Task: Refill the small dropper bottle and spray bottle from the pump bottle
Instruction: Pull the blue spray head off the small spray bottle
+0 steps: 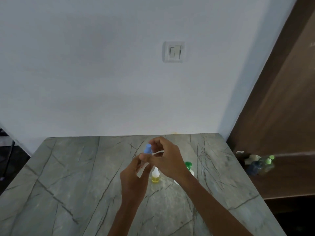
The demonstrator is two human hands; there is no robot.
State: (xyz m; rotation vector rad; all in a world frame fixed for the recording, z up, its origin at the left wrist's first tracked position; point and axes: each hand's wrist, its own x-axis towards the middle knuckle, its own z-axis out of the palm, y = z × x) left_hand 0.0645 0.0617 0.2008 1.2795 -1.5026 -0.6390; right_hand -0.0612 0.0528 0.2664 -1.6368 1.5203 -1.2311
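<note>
Blue-capped spray bottle (147, 149), held above the marble table (68, 184). The left hand (134, 178) grips its white body and the right hand (167, 159) pinches the cap. If it is opened while tilted it may spill, or knock the dropper bottle (155, 176) just below. Its long axis leans, cap up and away. A green-headed pump bottle (188, 165) stands behind the right wrist.

You're looking at a grey veined stone table (68, 176) up against a pale wall (102, 74), with a double light switch (174, 51) above it. Off to the right, green-capped bottles (262, 163) cluster on a brown wooden ledge (286, 184).
</note>
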